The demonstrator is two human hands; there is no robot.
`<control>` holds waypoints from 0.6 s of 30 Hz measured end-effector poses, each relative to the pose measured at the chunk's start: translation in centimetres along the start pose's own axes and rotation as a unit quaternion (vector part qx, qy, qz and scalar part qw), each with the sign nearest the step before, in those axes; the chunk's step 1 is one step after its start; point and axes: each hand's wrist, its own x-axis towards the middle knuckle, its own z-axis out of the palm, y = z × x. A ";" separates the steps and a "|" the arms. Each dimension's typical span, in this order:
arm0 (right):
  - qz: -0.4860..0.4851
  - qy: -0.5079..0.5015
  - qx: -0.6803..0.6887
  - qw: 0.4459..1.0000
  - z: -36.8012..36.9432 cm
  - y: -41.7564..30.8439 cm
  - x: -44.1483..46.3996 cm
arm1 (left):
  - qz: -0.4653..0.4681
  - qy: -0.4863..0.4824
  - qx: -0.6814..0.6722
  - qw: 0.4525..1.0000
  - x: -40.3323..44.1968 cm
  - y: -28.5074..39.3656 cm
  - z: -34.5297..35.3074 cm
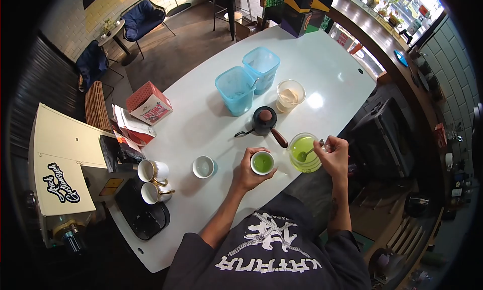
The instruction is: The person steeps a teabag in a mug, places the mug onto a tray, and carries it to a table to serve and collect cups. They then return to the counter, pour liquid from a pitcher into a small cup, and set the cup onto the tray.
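A small white cup (256, 157) with green liquid in it is wrapped by the fingers of my left hand (245, 172). To its right stands a glass jug (305, 169) that holds brighter green liquid. My right hand (334, 156) is closed at the jug's right rim, pinching a metal spoon (310, 151) whose bowl dips into the liquid. Just beyond the cup is a black kettle (260, 126) with a brown wooden side handle (279, 138). Left of my left hand sits another small white cup (203, 167), with what looks like clear liquid inside.
Two blue plastic containers (234, 94) and a clear plastic cup (291, 95) stand farther back on the white counter (186, 124). At the left are two gold-handled mugs (151, 170), a black tray (143, 214), a red box (149, 103) and a cream-coloured machine (58, 154).
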 end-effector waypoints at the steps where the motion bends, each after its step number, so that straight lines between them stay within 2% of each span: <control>1: 0.013 0.021 0.027 0.999 0.0 0.5 0.1 | 0.000 -0.003 0.002 1.000 0.1 0.1 -0.2; 3: 0.034 0.048 0.069 0.996 -0.2 1.6 0.2 | 0.034 0.010 -0.051 0.998 0.2 0.3 -0.6; 8: 0.066 0.070 0.138 0.986 -0.5 3.4 0.4 | 0.033 0.024 -0.077 0.996 0.3 1.0 -1.7; 18: 0.090 0.098 0.229 0.964 0.3 4.9 0.5 | 0.031 -0.031 -0.106 0.993 0.6 2.4 -3.0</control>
